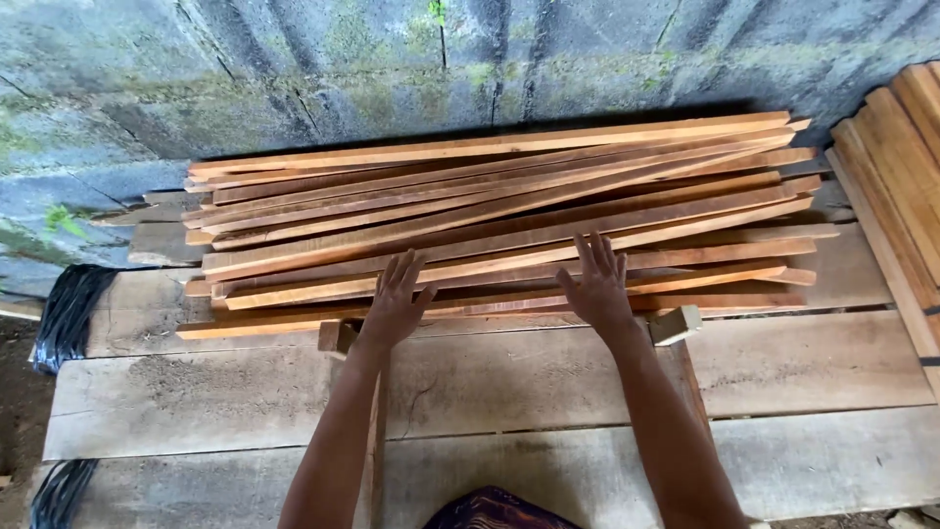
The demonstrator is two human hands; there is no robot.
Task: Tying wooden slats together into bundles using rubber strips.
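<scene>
A loose pile of several long reddish-brown wooden slats lies across a platform of wide grey planks, against a block wall. My left hand rests flat, fingers spread, on the front slats of the pile. My right hand lies flat the same way a little to the right, palm down on the slats. Neither hand grips anything. Two short wooden supports stick out from under the pile near my wrists, and my forearms partly cover them.
A grey mossy concrete block wall stands right behind the pile. More light-coloured boards are stacked at the right edge. Black cable or hose hangs at the platform's left end. Bare ground shows at the far left.
</scene>
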